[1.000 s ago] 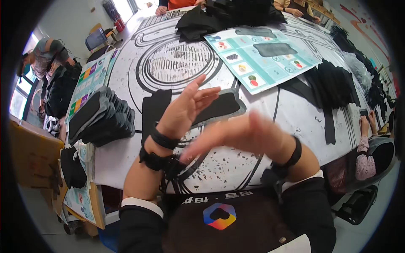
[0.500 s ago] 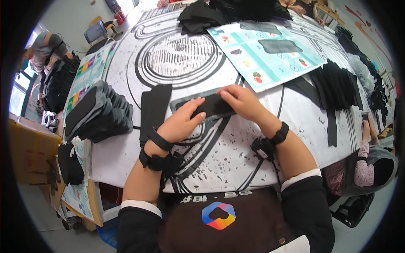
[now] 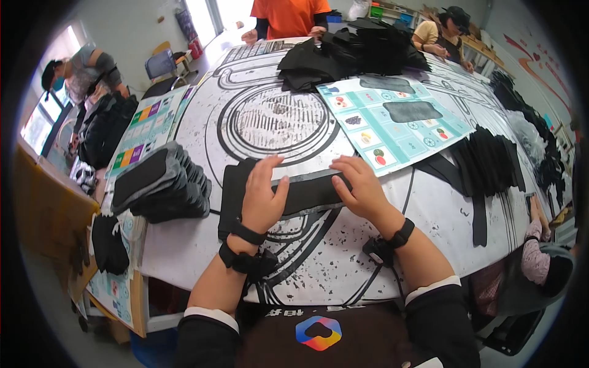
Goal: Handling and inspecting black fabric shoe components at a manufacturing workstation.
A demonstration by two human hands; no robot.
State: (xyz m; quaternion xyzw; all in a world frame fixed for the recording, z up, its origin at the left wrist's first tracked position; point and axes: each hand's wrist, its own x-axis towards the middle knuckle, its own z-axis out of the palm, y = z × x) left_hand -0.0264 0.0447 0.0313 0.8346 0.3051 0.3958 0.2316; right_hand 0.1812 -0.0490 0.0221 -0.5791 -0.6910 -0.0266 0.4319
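Note:
A black fabric strip lies flat on a grey fuzzy-edged pad of similar size in front of me. My left hand rests over its left part, fingers stretched forward and thumb apart. At the strip's right end is my right hand, fingers loosely bent and thumb spread over the black fabric. Neither hand visibly grips it. More black fabric lies under and left of my left hand, partly hidden by it.
Left stands a stack of grey and black pads. A printed board with grey pads lies ahead right, beside a pile of black strips. A heap of black fabric sits at the far side. Other people work around the white patterned table.
My view has tilted up, showing more of the far side. My fingers have moved from pressing on the pad to a more spread pose, and more of the black strip shows between my hands.

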